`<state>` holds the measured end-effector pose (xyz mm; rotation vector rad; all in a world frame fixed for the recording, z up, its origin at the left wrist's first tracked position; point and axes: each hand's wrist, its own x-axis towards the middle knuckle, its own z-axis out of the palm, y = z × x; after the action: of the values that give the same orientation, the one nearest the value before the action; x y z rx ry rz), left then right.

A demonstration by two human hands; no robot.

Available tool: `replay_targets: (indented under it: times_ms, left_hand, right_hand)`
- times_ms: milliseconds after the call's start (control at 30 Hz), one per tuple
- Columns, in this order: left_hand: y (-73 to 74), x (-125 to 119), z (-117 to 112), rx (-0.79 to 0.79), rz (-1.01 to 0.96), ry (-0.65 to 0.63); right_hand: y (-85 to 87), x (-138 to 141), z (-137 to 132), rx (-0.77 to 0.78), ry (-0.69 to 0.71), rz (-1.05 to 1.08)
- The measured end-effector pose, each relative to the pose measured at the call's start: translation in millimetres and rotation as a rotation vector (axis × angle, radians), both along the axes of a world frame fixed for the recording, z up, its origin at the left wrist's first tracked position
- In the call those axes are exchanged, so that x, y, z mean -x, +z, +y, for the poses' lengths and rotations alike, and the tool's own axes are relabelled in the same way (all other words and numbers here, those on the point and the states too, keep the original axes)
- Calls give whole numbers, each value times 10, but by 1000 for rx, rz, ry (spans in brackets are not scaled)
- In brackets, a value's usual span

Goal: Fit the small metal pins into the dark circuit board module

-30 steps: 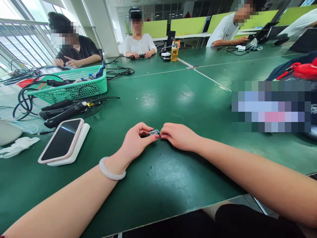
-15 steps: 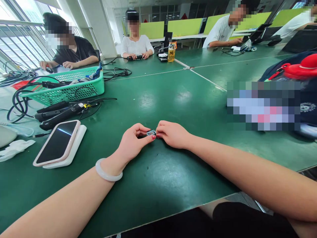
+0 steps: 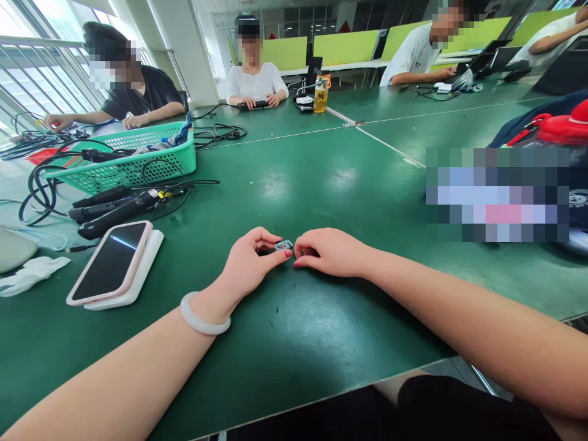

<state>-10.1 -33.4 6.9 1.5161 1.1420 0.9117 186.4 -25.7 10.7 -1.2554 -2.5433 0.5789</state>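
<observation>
My left hand (image 3: pixel 250 260), with a pale bangle (image 3: pixel 202 318) at its wrist, is closed in a pinch on a small circuit board (image 3: pixel 283 245). Thumb and fingers hold the board's left side and lower edge just above the green tabletop (image 3: pixel 298 343). Beside the board's right end is my right hand (image 3: pixel 328 252), its fingers curled and the thumb brought close to them. A narrow gap separates it from the board. Whatever lies between those right fingertips, if anything, is too small to make out.
A phone (image 3: pixel 113 260) rests on a white box (image 3: pixel 149 263) at the left. Behind are black handheld devices (image 3: pixel 117 211) with cables and a green basket (image 3: pixel 124 162). A bottle (image 3: pixel 320 98) stands farther back. Several people sit around the table; a dark bag (image 3: pixel 576 190) lies right.
My right hand has drawn slightly rightward off the board, and a gap now shows between its thumb and curled fingers. My left hand keeps its hold. The view has shifted a little.
</observation>
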Motion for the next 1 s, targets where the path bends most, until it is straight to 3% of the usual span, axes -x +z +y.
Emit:
replay_targets:
  times_ms: [133, 333, 567, 733, 867, 1000]
  left_hand:
    - [-17, 5, 10, -10, 10, -4]
    - [-13, 7, 5, -26, 53, -11]
    - [16, 6, -12, -59, 135, -38]
    - [2, 11, -9, -76, 194, -60]
    - [0, 10, -6, -80, 225, -57]
    - [4, 4, -12, -79, 215, -57]
  right_hand:
    - [27, -115, 38, 10, 101, -4]
    - [-11, -204, 123, -60, -80, -55]
    - [-3, -157, 87, -92, -27, -108]
    - [-28, -116, 72, -163, -71, -143]
    - [40, -62, -5, -256, -226, -10]
    - [123, 31, -137, -308, -207, 119]
